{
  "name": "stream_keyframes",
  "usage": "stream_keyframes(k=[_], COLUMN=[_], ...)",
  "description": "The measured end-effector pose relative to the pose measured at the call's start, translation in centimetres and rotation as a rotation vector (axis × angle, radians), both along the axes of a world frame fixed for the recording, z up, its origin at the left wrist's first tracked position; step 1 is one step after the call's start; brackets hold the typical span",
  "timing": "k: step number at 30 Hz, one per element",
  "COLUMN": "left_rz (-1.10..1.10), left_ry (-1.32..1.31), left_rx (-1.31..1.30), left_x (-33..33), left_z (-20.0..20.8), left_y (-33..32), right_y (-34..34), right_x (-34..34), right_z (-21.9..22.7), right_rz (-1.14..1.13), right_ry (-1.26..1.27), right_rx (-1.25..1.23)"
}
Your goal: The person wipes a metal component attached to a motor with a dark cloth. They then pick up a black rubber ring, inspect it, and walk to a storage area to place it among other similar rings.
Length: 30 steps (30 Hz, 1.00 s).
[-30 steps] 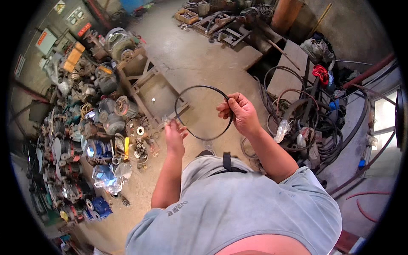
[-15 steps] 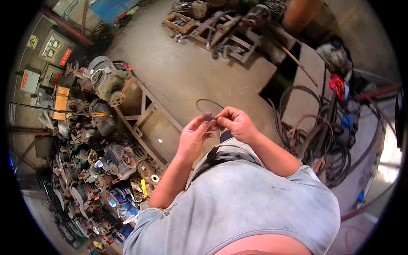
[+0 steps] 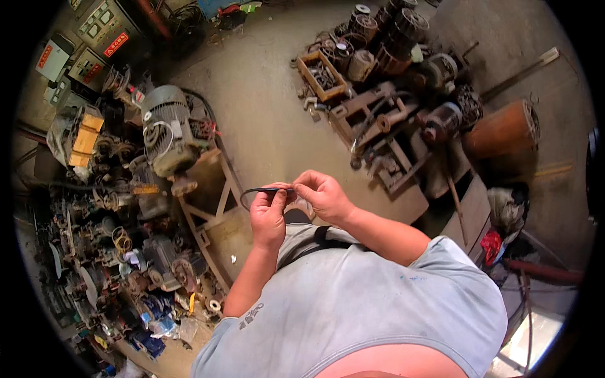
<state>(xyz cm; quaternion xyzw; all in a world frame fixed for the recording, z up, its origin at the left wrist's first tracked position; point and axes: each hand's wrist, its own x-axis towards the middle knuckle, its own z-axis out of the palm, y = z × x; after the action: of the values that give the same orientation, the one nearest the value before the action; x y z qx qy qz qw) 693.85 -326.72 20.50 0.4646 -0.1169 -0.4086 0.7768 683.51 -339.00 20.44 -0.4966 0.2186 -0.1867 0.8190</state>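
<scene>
A thin black rubber ring [image 3: 252, 191] is folded into a narrow loop in front of my chest. My left hand [image 3: 268, 217] pinches its middle, with the loop's bend sticking out to the left of the fingers. My right hand [image 3: 322, 195] grips the other end, thumb and fingers closed on it, touching my left fingertips. Both hands hover above the concrete floor, over a rusty metal frame [image 3: 214, 208]. My grey shirt fills the lower part of the view.
Electric motors [image 3: 165, 129] and many worn machine parts are heaped along the left. More motors, a wooden crate [image 3: 322, 75] and a rusty cylinder [image 3: 501, 129] lie at the upper right. Grey control boxes [image 3: 94, 38] stand at the upper left.
The ring, held wide open a second ago, has been squeezed flat between my hands. My hands have come together, and my head has turned so the floor scene has shifted.
</scene>
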Motion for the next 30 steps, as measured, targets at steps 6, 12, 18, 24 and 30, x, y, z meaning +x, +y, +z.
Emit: stream_keyframes(k=[6,12,18,24,30], left_rz=[-0.079,-0.124,-0.016,0.113,0.357], left_ry=[-0.051,-0.069,-0.029,-0.056,0.021], left_rx=[0.030,-0.012,-0.063,-0.130,-0.121], left_x=[15.7,32.0,50.2,66.3,88.5], left_z=[2.6,3.0,4.8,8.1,4.8], left_y=[-21.8,-43.6,-65.0,-82.6,-99.6], right_y=[-20.1,-40.5,-62.4,-79.4,-101.5], right_x=[14.8,31.2,50.8,67.8,80.0], right_z=[2.0,1.0,2.4,6.6,3.0], right_rz=[-0.212,-0.318,-0.255,-0.213,-0.599], right_ry=[0.006,-0.135,-0.195,-0.251,-0.045], right_rx=[-0.100,-0.008,0.175,0.236,0.136])
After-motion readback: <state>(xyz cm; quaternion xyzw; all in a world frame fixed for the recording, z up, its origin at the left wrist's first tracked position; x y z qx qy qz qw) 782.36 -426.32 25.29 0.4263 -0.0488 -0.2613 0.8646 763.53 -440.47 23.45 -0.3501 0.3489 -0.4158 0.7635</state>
